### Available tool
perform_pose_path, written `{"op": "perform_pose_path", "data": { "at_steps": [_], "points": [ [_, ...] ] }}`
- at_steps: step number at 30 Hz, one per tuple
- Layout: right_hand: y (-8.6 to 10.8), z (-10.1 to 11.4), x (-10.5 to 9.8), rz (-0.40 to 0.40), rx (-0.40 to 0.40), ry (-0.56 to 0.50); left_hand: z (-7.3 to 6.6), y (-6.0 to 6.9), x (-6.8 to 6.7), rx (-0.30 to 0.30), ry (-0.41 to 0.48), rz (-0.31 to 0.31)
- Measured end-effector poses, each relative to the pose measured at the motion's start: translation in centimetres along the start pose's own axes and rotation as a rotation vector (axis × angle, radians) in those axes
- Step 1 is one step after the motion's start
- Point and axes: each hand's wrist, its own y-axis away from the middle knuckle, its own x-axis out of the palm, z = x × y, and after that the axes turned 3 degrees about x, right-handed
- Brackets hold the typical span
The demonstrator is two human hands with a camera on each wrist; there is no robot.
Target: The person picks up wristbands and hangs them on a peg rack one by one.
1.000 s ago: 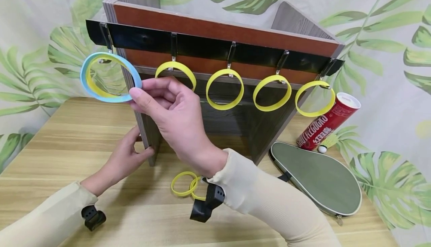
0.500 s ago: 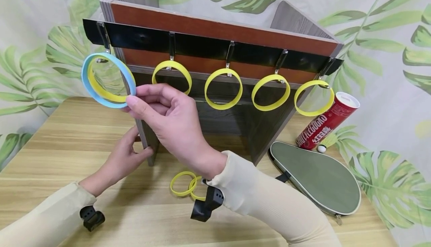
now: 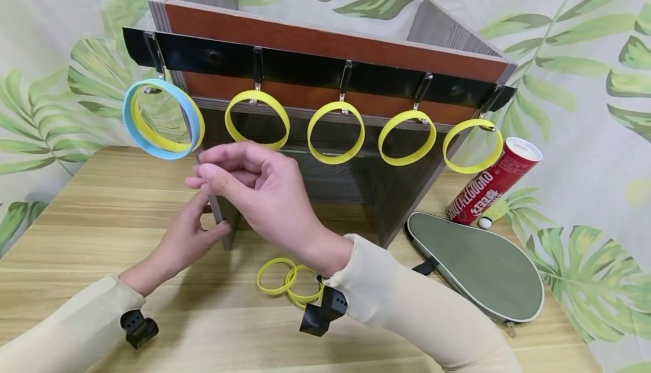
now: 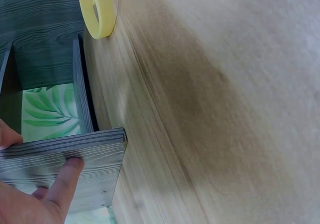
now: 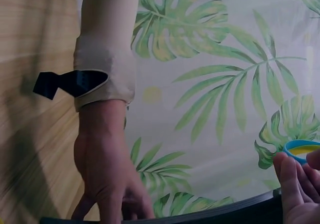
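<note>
A blue band (image 3: pixel 127 116) and a yellow band (image 3: pixel 202 127) hang together on the leftmost hook of a black strip (image 3: pixel 213 56). Just below and right of them is my right hand (image 3: pixel 269 198), fingers loosely bent, thumb near the fingertips, nothing between them. The right wrist view shows the blue band (image 5: pixel 289 147) beside its fingertips (image 5: pixel 281 159). Low on the left, my left hand (image 3: pixel 185 240) grips the wooden stand's side panel (image 3: pixel 228 240). In the left wrist view, a finger of that hand (image 4: pixel 45 199) presses on the panel (image 4: pixel 100 159), with another digit at its far edge.
Single yellow bands (image 3: pixel 335 162) hang on the other hooks. Yellow bands (image 3: pixel 274 292) lie overlapping on the table (image 3: pixel 76 220), partly behind the right wrist's camera. To the right are a red tube (image 3: pixel 493 183), a shuttlecock (image 3: pixel 494 213) and a green case (image 3: pixel 478 265).
My right hand has let go of the blue band and moved slightly down, away from it. The blue band now hangs beside the yellow one. The left hand has kept its grip.
</note>
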Motion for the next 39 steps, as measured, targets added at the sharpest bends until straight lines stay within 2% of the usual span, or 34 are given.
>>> {"op": "perform_pose_path", "data": {
  "at_steps": [4, 6, 12, 18, 25, 30, 36, 39],
  "points": [
    [0.6, -0.7, -0.6, 0.054, 0.057, 0.008, -0.3, 0.1, -0.1, -0.019, -0.008, 0.013],
    [0.9, -1.2, -1.0, 0.075, 0.087, 0.045, -0.4, 0.2, -0.1, -0.029, -0.002, 0.019],
    [1.8, -3.4, -2.6, 0.116, 0.229, 0.122, -0.4, 0.0, -0.2, -0.031, 0.013, 0.024],
    [2.3, -6.2, -4.7, 0.153, 0.369, 0.197, -0.4, 0.1, -0.6, -0.068, -0.004, 0.042],
    [3.1, -10.0, -7.3, 0.206, 0.453, 0.453, -0.4, -0.1, -0.3, -0.042, -0.007, 0.028],
    [3.3, -12.2, -8.7, 0.288, 0.53, 0.63, -0.4, -0.1, -0.1, -0.02, 0.006, 0.025],
    [3.6, -13.2, -9.6, 0.379, 0.604, 0.735, -0.3, -0.1, -0.2, -0.03, -0.003, 0.033],
    [3.7, -13.5, -9.7, 0.402, 0.626, 0.74, -0.4, 0.0, -0.3, -0.04, 0.001, 0.037]
  ]
}}
